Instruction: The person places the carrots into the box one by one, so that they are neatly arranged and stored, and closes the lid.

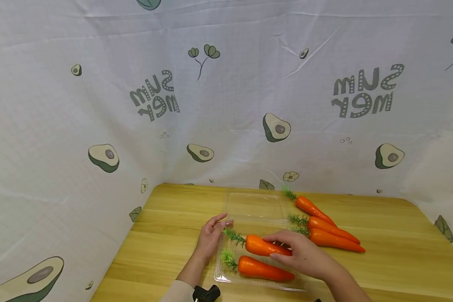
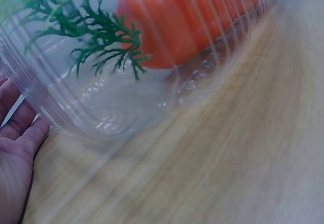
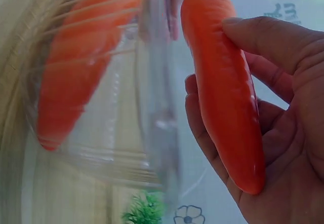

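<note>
My right hand (image 1: 305, 254) grips an orange carrot (image 1: 259, 246) with green leafy top over the clear plastic box (image 1: 226, 277). In the right wrist view the thumb lies along one side of this carrot (image 3: 223, 82) and the fingers curl behind it. A second carrot (image 1: 266, 269) lies inside the box near its front side, its leaves to the left. My left hand (image 1: 210, 235) is at the box's left side, fingers extended along the wall. The left wrist view shows the hand (image 2: 20, 138) right at the ribbed plastic wall.
The box's clear lid (image 1: 256, 205) lies folded back behind it. To the right on the wooden table (image 1: 162, 235) lie three more carrots, the back one (image 1: 313, 209) apart from a close pair (image 1: 334, 240). A white printed cloth (image 1: 226, 100) hangs behind the table.
</note>
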`<control>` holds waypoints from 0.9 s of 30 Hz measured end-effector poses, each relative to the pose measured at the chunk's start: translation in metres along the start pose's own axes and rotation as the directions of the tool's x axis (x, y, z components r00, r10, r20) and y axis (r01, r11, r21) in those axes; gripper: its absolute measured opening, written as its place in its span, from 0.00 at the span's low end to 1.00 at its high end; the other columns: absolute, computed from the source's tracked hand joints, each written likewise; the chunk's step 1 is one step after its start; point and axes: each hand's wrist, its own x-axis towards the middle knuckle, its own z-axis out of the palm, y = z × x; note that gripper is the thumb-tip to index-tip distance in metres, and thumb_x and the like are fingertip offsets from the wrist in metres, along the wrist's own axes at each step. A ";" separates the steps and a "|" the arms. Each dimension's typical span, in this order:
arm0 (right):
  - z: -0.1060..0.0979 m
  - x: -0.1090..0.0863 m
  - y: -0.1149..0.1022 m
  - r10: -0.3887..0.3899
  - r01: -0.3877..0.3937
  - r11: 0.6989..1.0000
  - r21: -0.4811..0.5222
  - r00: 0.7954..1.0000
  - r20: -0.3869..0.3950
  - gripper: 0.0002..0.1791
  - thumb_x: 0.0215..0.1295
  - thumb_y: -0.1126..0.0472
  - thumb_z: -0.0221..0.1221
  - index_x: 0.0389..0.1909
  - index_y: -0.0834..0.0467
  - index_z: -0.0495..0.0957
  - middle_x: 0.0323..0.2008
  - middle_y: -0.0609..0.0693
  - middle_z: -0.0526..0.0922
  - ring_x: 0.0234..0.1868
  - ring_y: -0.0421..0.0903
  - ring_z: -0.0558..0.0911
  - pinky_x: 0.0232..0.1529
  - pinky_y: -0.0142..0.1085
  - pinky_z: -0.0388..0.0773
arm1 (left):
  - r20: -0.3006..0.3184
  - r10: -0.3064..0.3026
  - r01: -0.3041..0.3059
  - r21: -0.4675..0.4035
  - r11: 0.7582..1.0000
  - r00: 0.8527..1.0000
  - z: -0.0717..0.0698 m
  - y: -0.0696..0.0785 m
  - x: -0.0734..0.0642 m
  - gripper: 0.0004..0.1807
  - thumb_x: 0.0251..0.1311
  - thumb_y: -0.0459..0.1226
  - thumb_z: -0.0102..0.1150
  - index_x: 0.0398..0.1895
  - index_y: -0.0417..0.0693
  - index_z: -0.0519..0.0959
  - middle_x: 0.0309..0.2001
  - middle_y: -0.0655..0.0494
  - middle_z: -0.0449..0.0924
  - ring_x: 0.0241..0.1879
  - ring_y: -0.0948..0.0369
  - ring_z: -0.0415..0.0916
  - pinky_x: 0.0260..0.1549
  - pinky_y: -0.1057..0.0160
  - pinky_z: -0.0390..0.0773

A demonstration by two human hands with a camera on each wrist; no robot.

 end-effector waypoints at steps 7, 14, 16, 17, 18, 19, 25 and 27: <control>0.010 0.010 0.005 0.003 -0.001 0.999 -0.048 0.999 0.042 0.22 0.68 0.44 0.65 0.59 0.48 0.82 0.53 0.45 0.86 0.47 0.35 0.81 0.47 0.35 0.82 | -0.010 0.027 -0.027 0.015 1.000 1.000 0.000 0.001 0.000 0.26 0.79 0.42 0.48 0.72 0.37 0.68 0.61 0.37 0.81 0.60 0.52 0.82 0.71 0.48 0.69; 0.017 0.014 0.008 0.025 -0.019 0.996 -0.090 0.998 0.063 0.21 0.68 0.47 0.66 0.58 0.49 0.82 0.51 0.44 0.86 0.46 0.34 0.80 0.45 0.35 0.81 | 0.000 0.050 -0.050 0.033 0.998 0.999 -0.001 -0.001 0.000 0.26 0.79 0.43 0.47 0.72 0.36 0.68 0.60 0.36 0.81 0.59 0.54 0.83 0.72 0.51 0.68; 0.019 0.016 0.010 0.025 -0.019 0.995 -0.095 0.997 0.068 0.20 0.68 0.48 0.66 0.58 0.50 0.82 0.50 0.44 0.86 0.45 0.33 0.80 0.44 0.34 0.81 | 0.003 0.051 -0.052 0.028 0.998 0.999 -0.001 -0.001 0.000 0.26 0.79 0.43 0.48 0.72 0.35 0.68 0.60 0.36 0.81 0.59 0.54 0.83 0.72 0.52 0.68; 0.020 0.017 0.010 0.024 -0.017 0.995 -0.098 0.997 0.070 0.20 0.68 0.49 0.66 0.57 0.50 0.83 0.50 0.44 0.87 0.44 0.33 0.80 0.44 0.34 0.82 | 0.003 0.049 -0.049 0.026 0.998 0.999 -0.001 -0.002 0.000 0.26 0.79 0.43 0.48 0.72 0.36 0.68 0.60 0.36 0.81 0.59 0.54 0.83 0.72 0.53 0.68; 0.021 0.018 0.011 0.025 -0.018 0.995 -0.099 0.997 0.071 0.20 0.68 0.49 0.66 0.57 0.50 0.83 0.50 0.44 0.87 0.44 0.32 0.80 0.44 0.34 0.82 | 0.004 0.047 -0.047 0.019 0.999 0.999 -0.002 -0.002 0.000 0.26 0.79 0.43 0.48 0.72 0.36 0.68 0.60 0.36 0.81 0.59 0.54 0.83 0.71 0.54 0.69; 0.022 0.019 0.012 0.026 -0.019 0.995 -0.102 0.997 0.073 0.19 0.68 0.50 0.66 0.57 0.51 0.83 0.50 0.44 0.87 0.44 0.32 0.81 0.44 0.35 0.82 | 0.005 0.048 -0.048 0.014 0.999 0.999 -0.002 -0.002 0.000 0.26 0.79 0.43 0.48 0.72 0.35 0.68 0.61 0.36 0.81 0.59 0.54 0.83 0.71 0.55 0.69; 0.026 0.022 0.012 0.064 -0.054 0.993 -0.104 0.993 0.097 0.19 0.66 0.50 0.68 0.56 0.52 0.83 0.50 0.45 0.87 0.46 0.39 0.84 0.47 0.39 0.83 | 0.011 0.039 -0.039 -0.014 0.999 0.999 -0.002 -0.002 0.001 0.26 0.79 0.42 0.47 0.72 0.35 0.68 0.61 0.35 0.80 0.59 0.55 0.83 0.68 0.61 0.72; 0.028 0.023 0.011 0.069 -0.057 0.992 -0.109 0.992 0.104 0.19 0.65 0.50 0.68 0.55 0.52 0.84 0.49 0.44 0.88 0.47 0.41 0.84 0.48 0.41 0.83 | 0.009 0.033 -0.032 -0.018 0.999 0.999 -0.002 -0.002 0.002 0.25 0.79 0.42 0.48 0.71 0.36 0.68 0.61 0.36 0.81 0.59 0.55 0.83 0.68 0.62 0.72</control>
